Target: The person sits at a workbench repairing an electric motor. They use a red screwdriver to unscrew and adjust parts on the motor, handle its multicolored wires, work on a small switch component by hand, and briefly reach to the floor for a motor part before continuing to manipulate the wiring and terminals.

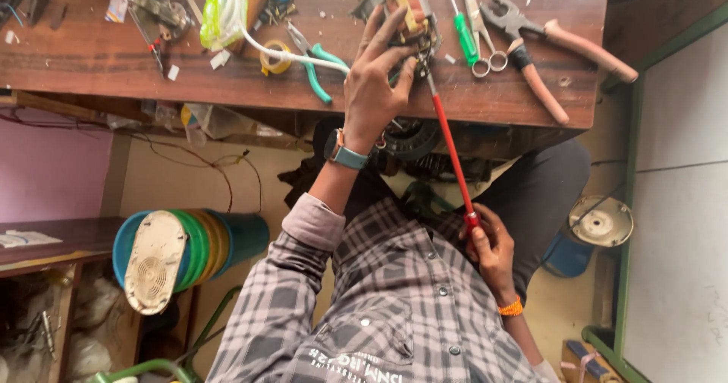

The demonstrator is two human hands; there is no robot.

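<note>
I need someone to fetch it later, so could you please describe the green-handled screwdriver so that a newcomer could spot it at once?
On the wooden workbench, look just beside the motor part that the left hand grips. The green-handled screwdriver lies between it and the scissors. It is small, with a plain green grip, unlike the pink-handled pliers.

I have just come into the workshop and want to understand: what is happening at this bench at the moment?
A person in a checked shirt sits at a wooden workbench. The left hand grips a small electric motor standing on the bench edge. The right hand holds the handle end of a long red screwdriver, its tip reaching into the motor. Beside the motor lie a green screwdriver, scissors, large pliers and green-handled pliers. A roll of yellow tape lies nearby.
</note>
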